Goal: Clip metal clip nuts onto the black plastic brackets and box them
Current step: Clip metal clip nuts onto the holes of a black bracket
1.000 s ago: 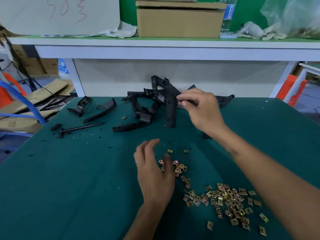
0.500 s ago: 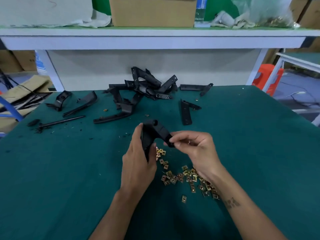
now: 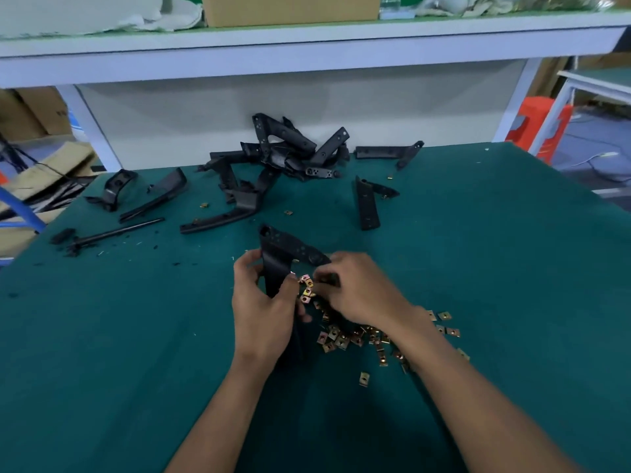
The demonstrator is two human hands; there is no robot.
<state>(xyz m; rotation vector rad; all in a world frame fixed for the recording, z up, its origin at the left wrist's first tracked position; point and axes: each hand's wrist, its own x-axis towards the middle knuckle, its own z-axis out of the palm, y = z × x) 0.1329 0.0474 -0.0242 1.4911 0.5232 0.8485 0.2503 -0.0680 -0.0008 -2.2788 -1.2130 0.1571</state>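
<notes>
Mid-tabletop, the left hand (image 3: pixel 264 312) grips the black bracket (image 3: pixel 283 257) upright by its lower leg while the right hand (image 3: pixel 358 291) pinches its other arm, a clip nut (image 3: pixel 305 279) between them. The nut could go on skewed or slip free into the loose clip nuts (image 3: pixel 358 336) below, since fingertips hide the bracket's edge.

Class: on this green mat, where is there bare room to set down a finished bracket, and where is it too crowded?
Free: the mat's near-left stretch, bounded by the left hand and the black rod; also the right side past the lone bracket. Crowded: the bracket pile at the back, and the clip nuts under the right hand.
</notes>
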